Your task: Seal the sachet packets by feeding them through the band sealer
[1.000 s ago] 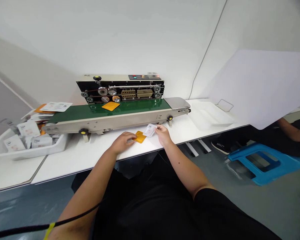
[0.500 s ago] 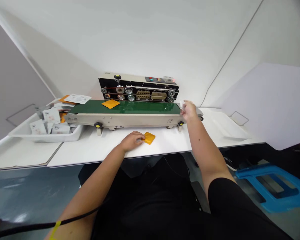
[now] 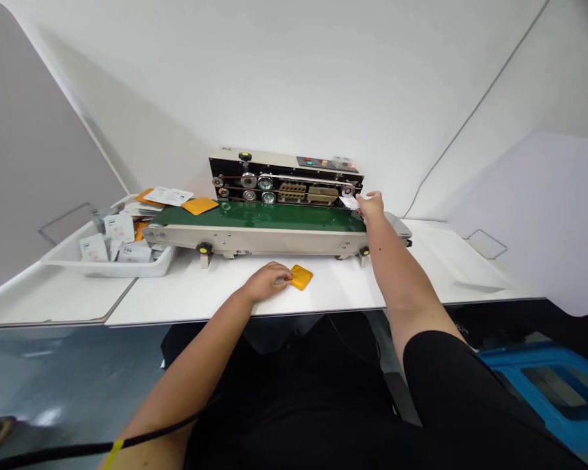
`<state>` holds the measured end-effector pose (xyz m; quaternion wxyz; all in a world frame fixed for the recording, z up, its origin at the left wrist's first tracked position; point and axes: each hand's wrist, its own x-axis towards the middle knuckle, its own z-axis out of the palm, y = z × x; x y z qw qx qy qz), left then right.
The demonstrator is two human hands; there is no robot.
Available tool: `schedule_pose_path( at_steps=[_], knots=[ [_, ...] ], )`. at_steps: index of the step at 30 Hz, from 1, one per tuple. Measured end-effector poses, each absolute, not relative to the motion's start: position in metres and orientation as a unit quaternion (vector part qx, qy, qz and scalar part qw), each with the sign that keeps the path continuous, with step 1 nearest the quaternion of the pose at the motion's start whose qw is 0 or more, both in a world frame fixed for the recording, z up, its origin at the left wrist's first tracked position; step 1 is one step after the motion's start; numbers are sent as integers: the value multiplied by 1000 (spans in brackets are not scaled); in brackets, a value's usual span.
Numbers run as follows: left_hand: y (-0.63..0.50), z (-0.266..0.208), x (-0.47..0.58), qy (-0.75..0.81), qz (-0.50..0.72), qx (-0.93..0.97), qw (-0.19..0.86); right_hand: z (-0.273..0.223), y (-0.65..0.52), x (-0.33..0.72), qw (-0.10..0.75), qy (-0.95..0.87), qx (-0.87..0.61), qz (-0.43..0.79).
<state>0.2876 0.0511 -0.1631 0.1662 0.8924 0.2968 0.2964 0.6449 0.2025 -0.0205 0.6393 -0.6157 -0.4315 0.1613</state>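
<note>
At the right end of the band sealing machine [image 3: 287, 179], my right hand [image 3: 371, 206] pinches a small white packet [image 3: 350, 202], its edge by the rollers. My left hand [image 3: 269, 281] rests on the white table, fingers closed on the left edge of an orange packet [image 3: 302, 277] that lies flat in front of the machine. Another orange packet [image 3: 200, 206] lies on the left part of the green conveyor belt [image 3: 274, 215].
A white bin [image 3: 147, 267] heaped with white and orange packets stands at the belt's left end. A white tray [image 3: 470, 264] sits on the table [image 3: 333, 287] at right. Below is a blue plastic stool [image 3: 549, 365]. A dark cable [image 3: 78, 450] runs by my left forearm.
The orange packet on the belt has travelled left towards the bin. My right hand has brought the white packet to the machine's rollers. The left hand keeps its place; the view has shifted slightly.
</note>
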Motion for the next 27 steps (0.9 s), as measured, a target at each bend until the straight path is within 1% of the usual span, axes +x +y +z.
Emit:
schedule_pose_path(
  at_steps=[3, 4, 5, 6, 7, 10, 13, 16, 18, 20, 22, 24, 27],
  knots=[
    [52, -163, 288, 296, 290, 896, 159, -32, 162, 622, 639, -481, -600, -18],
    [53, -163, 288, 294, 291, 896, 158, -43, 142, 610, 642, -511, -568, -62],
    [54, -163, 289, 292, 292, 897, 160, -56, 121, 597, 637, -550, -536, -70],
    [56, -163, 289, 292, 293, 896, 161, -73, 99, 582, 617, -601, -505, -50],
    [57, -163, 290, 294, 294, 895, 163, -90, 78, 566, 574, -666, -476, -9],
    [60, -164, 289, 336, 302, 877, 160, -142, 31, 526, 408, -795, -434, 114],
    [61, -164, 286, 409, 342, 832, 151, -169, 12, 509, 277, -834, -454, 146],
    [59, -163, 284, 436, 359, 810, 157, -170, 8, 510, 207, -880, -400, 152],
    [59, -162, 284, 436, 354, 812, 159, -165, 6, 515, 194, -910, -322, 173],
    [59, -162, 285, 430, 348, 818, 159, -162, 4, 520, 209, -916, -260, 223],
    [60, -161, 286, 430, 347, 818, 159, -162, 2, 525, 266, -879, -254, 303],
    [60, -161, 287, 437, 349, 813, 161, -166, 2, 529, 379, -779, -311, 390],
    [58, -161, 287, 445, 347, 808, 171, -174, 8, 538, 576, -539, -390, 475]
  ],
)
